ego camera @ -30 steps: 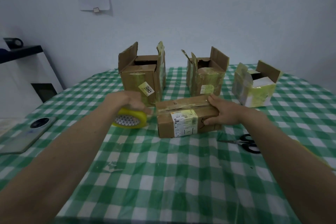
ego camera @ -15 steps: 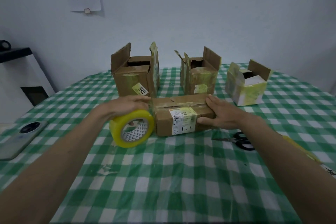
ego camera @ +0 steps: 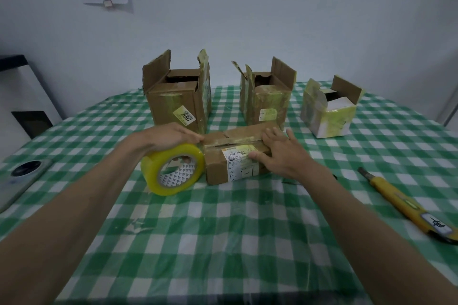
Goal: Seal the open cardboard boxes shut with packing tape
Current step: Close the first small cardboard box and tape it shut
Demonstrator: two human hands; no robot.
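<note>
Left hand (ego camera: 171,137) grips the yellow tape roll (ego camera: 173,171), fingers curled over its rim and through the core, roll on edge hard against the left end of the small box (ego camera: 235,156). Right hand (ego camera: 280,153) lies spread flat, fingers straight, pressing the box's flaps down. That box sits mid-bench (ego camera: 223,242), long axis left to right, label facing the person. Its flaps are closed, but I'd say fresh tape is only starting. Behind, the big brown box (ego camera: 177,99), the middle box (ego camera: 269,96) and the white box (ego camera: 329,114) all stand with flaps up, unsealed
</note>
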